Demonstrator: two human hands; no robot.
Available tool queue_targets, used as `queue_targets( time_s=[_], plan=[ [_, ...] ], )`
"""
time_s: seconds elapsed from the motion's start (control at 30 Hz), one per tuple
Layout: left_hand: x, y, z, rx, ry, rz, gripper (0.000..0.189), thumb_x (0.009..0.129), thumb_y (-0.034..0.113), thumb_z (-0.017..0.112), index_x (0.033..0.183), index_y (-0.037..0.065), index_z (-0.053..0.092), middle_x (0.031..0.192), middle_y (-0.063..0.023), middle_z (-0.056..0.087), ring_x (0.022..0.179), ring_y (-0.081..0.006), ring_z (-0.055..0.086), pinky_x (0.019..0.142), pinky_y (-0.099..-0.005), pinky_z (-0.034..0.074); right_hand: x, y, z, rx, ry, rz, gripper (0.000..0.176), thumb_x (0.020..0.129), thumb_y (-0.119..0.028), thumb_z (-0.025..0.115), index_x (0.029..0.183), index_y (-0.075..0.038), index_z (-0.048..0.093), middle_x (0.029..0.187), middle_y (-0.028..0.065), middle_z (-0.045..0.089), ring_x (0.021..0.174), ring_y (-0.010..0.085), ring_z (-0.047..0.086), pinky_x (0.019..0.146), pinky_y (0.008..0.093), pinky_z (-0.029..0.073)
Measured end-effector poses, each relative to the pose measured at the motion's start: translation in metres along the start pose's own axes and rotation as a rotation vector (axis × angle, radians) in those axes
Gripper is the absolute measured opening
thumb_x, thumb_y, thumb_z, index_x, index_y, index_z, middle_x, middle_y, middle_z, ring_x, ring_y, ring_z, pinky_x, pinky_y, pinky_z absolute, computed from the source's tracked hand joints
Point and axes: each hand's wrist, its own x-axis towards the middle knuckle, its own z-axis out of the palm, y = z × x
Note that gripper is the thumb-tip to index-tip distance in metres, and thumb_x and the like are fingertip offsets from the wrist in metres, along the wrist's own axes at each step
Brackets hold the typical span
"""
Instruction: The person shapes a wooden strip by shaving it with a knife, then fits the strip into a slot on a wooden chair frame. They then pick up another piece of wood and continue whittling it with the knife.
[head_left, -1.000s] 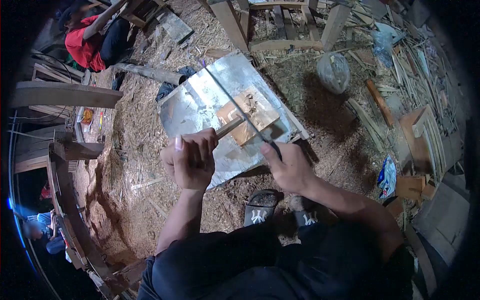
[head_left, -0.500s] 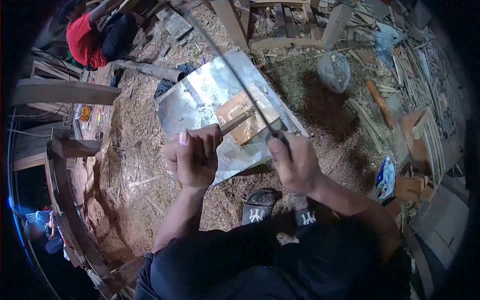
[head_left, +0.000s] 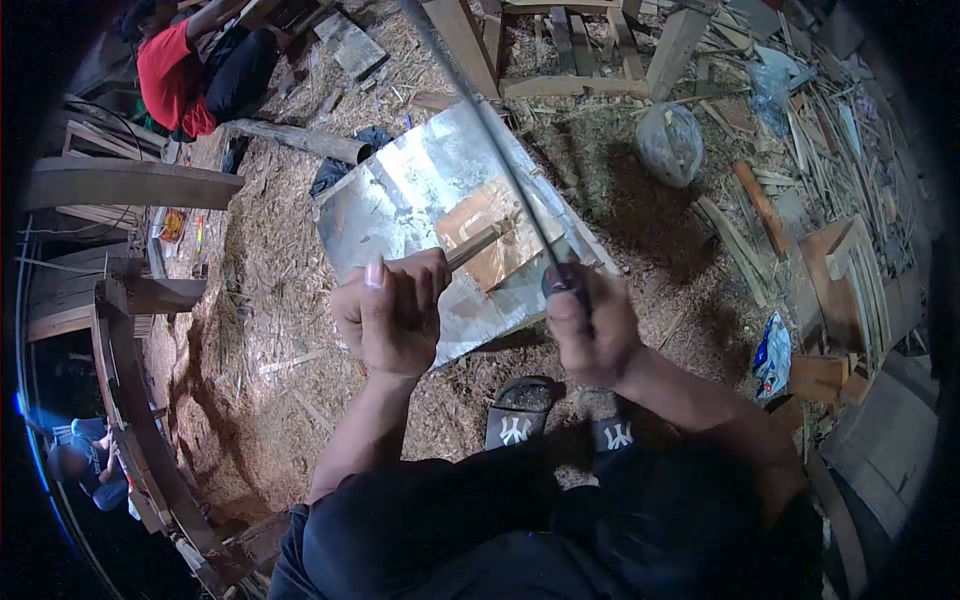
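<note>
My left hand (head_left: pixel 395 312) is closed around a short wooden stick (head_left: pixel 473 246), whose free end points up and to the right. Beneath that end lies a square brown wood block (head_left: pixel 470 218) on a pale, stained board (head_left: pixel 385 235). In my right hand (head_left: pixel 598 330) is the dark handle of a long, narrow-bladed machete (head_left: pixel 490 135). Its blade rises up and to the left, past the stick's tip in this view, towards the top edge.
Wood shavings (head_left: pixel 270 290) cover the ground. A person in a red shirt (head_left: pixel 170 80) crouches at upper left; another person (head_left: pixel 85 460) is at lower left. Curved timbers (head_left: pixel 130 185) stand left. A clear plastic bag (head_left: pixel 670 145) and scrap wood (head_left: pixel 765 205) lie right.
The machete has swung slightly, its blade now standing steeper, and my right hand has turned and shifted a little right. My left hand and the stick have barely moved.
</note>
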Motion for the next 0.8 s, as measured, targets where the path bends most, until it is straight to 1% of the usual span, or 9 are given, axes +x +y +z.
queue_targets(
  time_s=[0.03, 0.07, 0.23, 0.33, 0.43, 0.47, 0.57, 0.73, 0.8],
  plan=[
    [-0.002, 0.0, -0.001, 0.0, -0.004, -0.002, 0.055, 0.103, 0.015, 0.041, 0.05, 0.008, 0.028, 0.043, -0.0003, 0.026, 0.04, -0.0133, 0.024, 0.046, -0.0336, 0.024, -0.004, 0.012, 0.006, -0.034, 0.0, 0.038, 0.052, 0.102, -0.042, 0.048, 0.071, 0.0, 0.051, 0.053, 0.0107, 0.045, 0.05, 0.0203, 0.047, 0.05, 0.0394, 0.036],
    [-0.004, -0.002, -0.002, -0.017, 0.015, 0.006, 0.056, 0.103, 0.016, 0.041, 0.049, 0.008, 0.028, 0.043, -0.0002, 0.026, 0.04, -0.0133, 0.024, 0.046, -0.0335, 0.024, -0.001, 0.021, 0.011, -0.135, -0.141, 0.261, 0.055, 0.102, -0.044, 0.048, 0.067, -0.001, 0.051, 0.053, 0.0111, 0.045, 0.05, 0.0196, 0.047, 0.051, 0.0397, 0.037],
    [-0.005, -0.007, -0.006, -0.032, 0.025, -0.002, 0.056, 0.103, 0.016, 0.042, 0.049, 0.008, 0.028, 0.043, -0.0004, 0.026, 0.04, -0.0134, 0.025, 0.047, -0.0337, 0.024, -0.003, 0.018, 0.004, -0.027, -0.14, 0.302, 0.061, 0.102, -0.052, 0.042, 0.061, -0.007, 0.049, 0.047, 0.0017, 0.043, 0.043, 0.0145, 0.041, 0.042, 0.0366, 0.031],
    [-0.004, -0.004, -0.004, -0.001, 0.019, 0.003, 0.056, 0.103, 0.015, 0.042, 0.049, 0.008, 0.029, 0.044, -0.0004, 0.026, 0.04, -0.0133, 0.025, 0.047, -0.0343, 0.025, 0.003, -0.017, -0.009, 0.06, 0.023, 0.008, 0.058, 0.1, -0.052, 0.046, 0.066, -0.005, 0.052, 0.049, 0.0029, 0.045, 0.043, 0.0158, 0.045, 0.042, 0.0358, 0.034],
    [-0.005, -0.002, -0.003, 0.007, 0.002, 0.01, 0.056, 0.103, 0.016, 0.042, 0.049, 0.008, 0.028, 0.043, -0.0001, 0.026, 0.039, -0.0133, 0.025, 0.046, -0.0342, 0.025, -0.005, 0.014, 0.005, -0.067, 0.037, -0.033, 0.06, 0.099, -0.053, 0.048, 0.067, -0.003, 0.052, 0.05, 0.0049, 0.047, 0.045, 0.0189, 0.049, 0.045, 0.0381, 0.038],
    [-0.005, -0.002, -0.002, 0.004, 0.027, 0.005, 0.057, 0.103, 0.016, 0.042, 0.049, 0.008, 0.028, 0.043, -0.0001, 0.025, 0.039, -0.0132, 0.025, 0.046, -0.0339, 0.025, 0.0, 0.02, 0.008, -0.222, -0.158, 0.283, 0.061, 0.1, -0.053, 0.047, 0.067, -0.002, 0.052, 0.051, 0.0058, 0.048, 0.047, 0.0218, 0.052, 0.047, 0.041, 0.04],
    [0.0, -0.006, -0.001, 0.003, 0.013, 0.015, 0.057, 0.103, 0.016, 0.041, 0.048, 0.008, 0.027, 0.043, -0.0001, 0.025, 0.039, -0.0132, 0.025, 0.045, -0.0334, 0.025, -0.004, 0.02, 0.002, -0.161, -0.122, 0.287, 0.05, 0.101, -0.038, 0.051, 0.071, 0.001, 0.053, 0.053, 0.0141, 0.046, 0.047, 0.0221, 0.045, 0.048, 0.041, 0.036],
    [-0.004, -0.008, -0.002, 0.021, 0.018, 0.019, 0.056, 0.102, 0.015, 0.04, 0.049, 0.008, 0.027, 0.043, -0.0004, 0.026, 0.039, -0.013, 0.024, 0.045, -0.033, 0.024, 0.001, -0.013, -0.013, -0.037, -0.061, -0.034, 0.045, 0.102, -0.038, 0.049, 0.073, -0.003, 0.049, 0.051, 0.0078, 0.046, 0.048, 0.0194, 0.05, 0.047, 0.0351, 0.037],
    [0.0, -0.004, 0.001, 0.031, 0.005, 0.019, 0.056, 0.102, 0.014, 0.04, 0.048, 0.008, 0.027, 0.043, -0.0007, 0.026, 0.039, -0.0128, 0.023, 0.045, -0.0331, 0.024, -0.002, 0.001, -0.007, -0.058, -0.063, -0.013, 0.046, 0.102, -0.039, 0.049, 0.073, -0.003, 0.05, 0.053, 0.0093, 0.047, 0.048, 0.0207, 0.051, 0.048, 0.0364, 0.038]
  ],
)
